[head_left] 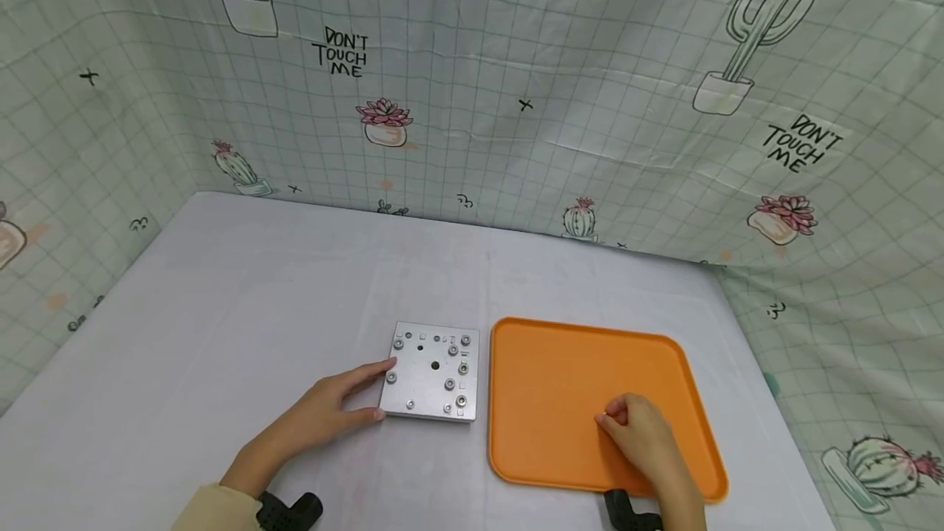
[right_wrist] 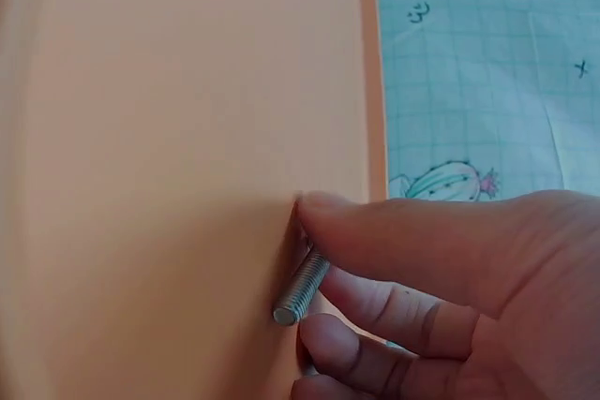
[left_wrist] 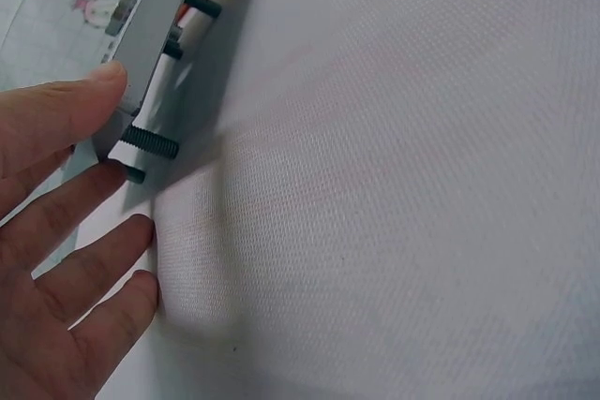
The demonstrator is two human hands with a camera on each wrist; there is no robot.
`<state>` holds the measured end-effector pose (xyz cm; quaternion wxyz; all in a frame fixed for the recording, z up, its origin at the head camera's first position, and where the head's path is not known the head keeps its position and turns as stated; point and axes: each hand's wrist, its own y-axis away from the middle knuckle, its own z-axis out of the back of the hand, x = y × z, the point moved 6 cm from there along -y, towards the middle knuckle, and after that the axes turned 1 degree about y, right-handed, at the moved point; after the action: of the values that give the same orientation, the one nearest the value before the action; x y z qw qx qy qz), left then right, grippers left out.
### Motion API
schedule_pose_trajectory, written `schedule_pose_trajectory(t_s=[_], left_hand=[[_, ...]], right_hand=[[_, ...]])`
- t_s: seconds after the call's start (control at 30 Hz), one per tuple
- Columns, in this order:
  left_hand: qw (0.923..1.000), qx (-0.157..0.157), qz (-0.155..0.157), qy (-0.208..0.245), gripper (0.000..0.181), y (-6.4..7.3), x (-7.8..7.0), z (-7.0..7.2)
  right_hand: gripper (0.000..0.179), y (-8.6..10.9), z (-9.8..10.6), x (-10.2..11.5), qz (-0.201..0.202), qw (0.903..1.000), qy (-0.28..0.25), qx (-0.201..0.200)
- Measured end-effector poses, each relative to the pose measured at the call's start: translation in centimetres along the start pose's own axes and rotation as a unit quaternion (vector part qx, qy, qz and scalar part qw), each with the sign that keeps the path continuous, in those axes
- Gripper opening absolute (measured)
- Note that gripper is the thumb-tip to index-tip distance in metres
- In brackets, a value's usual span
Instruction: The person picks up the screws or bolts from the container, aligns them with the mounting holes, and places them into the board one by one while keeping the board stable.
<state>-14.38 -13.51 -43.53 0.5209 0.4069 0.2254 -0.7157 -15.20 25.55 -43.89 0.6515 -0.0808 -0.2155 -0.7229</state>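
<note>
A silver metal plate with several socket-head screws and holes lies on the white table. My left hand touches its left side, thumb at the near corner and index finger farther up the edge. In the left wrist view, threaded ends stick out below the plate, and the other fingers reach out loosely beside it. Over the orange tray, my right hand pinches a silver screw between thumb and fingers. Its threaded end shows in the right wrist view, while its head is hidden by the hand.
The tray's raised rim stands just right of the plate. White cloth covers the table. A printed curtain hangs behind it and along both sides.
</note>
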Motion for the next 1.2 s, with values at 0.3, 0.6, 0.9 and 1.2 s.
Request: schedule_pose_trajectory(t_s=[0.3,0.6,0.9,1.2], left_hand=[[1.0000,0.002,-0.003,0.001,0.060,0.0,0.0,-0.2],[1.0000,-0.001,-0.002,-0.002,0.061,0.0,-0.2,-0.2],[1.0000,-0.005,-0.005,-0.006,0.061,0.1,-0.2,-0.2],[0.9999,-0.009,-0.013,-0.005,0.061,0.2,-0.4,-0.2]], right_hand=[[0.017,0.2,0.3,0.1,-0.006,1.0000,0.006,-0.003],[0.019,0.4,0.7,0.5,-0.004,0.9995,-0.014,-0.026],[0.014,0.3,1.2,4.8,0.030,0.9963,-0.075,-0.029],[0.011,-0.3,0.3,12.1,0.138,0.9827,-0.120,-0.027]])
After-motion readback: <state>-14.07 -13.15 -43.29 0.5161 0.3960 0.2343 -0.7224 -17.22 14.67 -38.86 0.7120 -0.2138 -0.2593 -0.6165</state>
